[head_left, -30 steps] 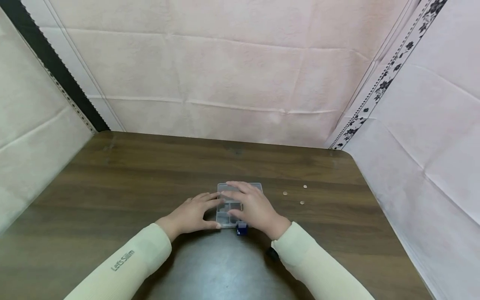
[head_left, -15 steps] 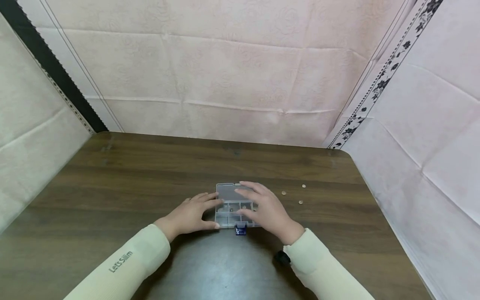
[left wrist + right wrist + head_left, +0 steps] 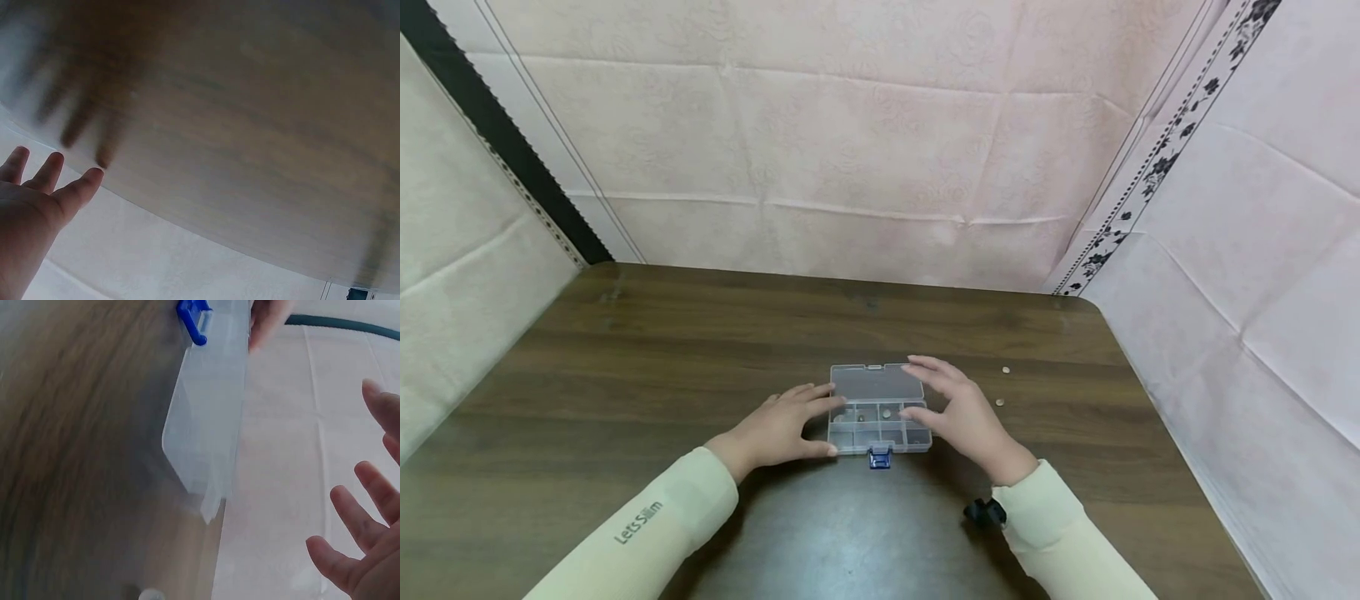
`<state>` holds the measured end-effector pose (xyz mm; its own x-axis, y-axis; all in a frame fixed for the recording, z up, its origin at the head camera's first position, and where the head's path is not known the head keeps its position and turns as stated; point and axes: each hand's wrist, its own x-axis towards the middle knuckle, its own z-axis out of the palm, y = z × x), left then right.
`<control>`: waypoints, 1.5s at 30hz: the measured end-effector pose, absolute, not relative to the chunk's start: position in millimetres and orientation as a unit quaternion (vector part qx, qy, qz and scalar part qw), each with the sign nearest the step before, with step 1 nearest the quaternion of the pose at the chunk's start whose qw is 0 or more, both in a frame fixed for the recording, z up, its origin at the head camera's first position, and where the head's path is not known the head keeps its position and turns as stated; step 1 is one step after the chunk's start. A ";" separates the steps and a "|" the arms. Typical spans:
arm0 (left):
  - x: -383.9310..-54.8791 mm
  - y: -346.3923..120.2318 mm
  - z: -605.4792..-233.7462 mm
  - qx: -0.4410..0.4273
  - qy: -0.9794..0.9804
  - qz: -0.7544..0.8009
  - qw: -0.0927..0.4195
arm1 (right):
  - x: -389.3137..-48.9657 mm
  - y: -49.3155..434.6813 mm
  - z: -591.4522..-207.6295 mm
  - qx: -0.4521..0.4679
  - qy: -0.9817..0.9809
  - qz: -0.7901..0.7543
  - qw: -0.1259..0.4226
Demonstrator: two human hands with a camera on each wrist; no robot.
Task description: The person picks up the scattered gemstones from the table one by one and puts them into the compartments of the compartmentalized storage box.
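A clear plastic compartment box (image 3: 877,385) with a blue latch (image 3: 880,459) at its front sits on the table. Small pieces show in some compartments, among them a pale round one (image 3: 887,413). My left hand (image 3: 782,429) lies along the box's left edge, fingers extended, fingertips right at the side. Its spread fingers (image 3: 78,192) also show in the left wrist view. At the box's right edge, my right hand (image 3: 964,417) has its fingers spread and nothing between them. The right wrist view shows those fingers (image 3: 359,528) apart from the box's side (image 3: 206,419).
Two small pale round pieces lie right of the box, a farther one (image 3: 1006,369) and a nearer one (image 3: 999,402). The brown wooden table (image 3: 737,317) is bounded by pale cloth walls (image 3: 850,150) at the back and sides.
My right hand has moved right, from over the box to its right edge, uncovering the lid and compartments. It now covers the third round piece's place. The left hand has stayed put.
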<state>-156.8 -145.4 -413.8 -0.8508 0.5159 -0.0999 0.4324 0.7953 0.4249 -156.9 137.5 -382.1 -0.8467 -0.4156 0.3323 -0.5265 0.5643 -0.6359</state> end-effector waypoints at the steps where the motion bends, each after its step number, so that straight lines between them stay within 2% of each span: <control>1: -157.0 -145.5 -414.1 0.252 0.941 0.197 0.107 | -157.4 139.6 -382.4 0.261 -0.881 0.387 0.072; 16: -158.0 -145.7 -415.5 0.246 0.943 0.195 0.113 | -163.2 171.8 -381.0 0.197 -0.873 0.442 0.064; 45: -158.2 -146.0 -416.1 0.248 0.942 0.198 0.113 | -181.3 228.2 -402.0 0.090 -0.868 0.488 -0.010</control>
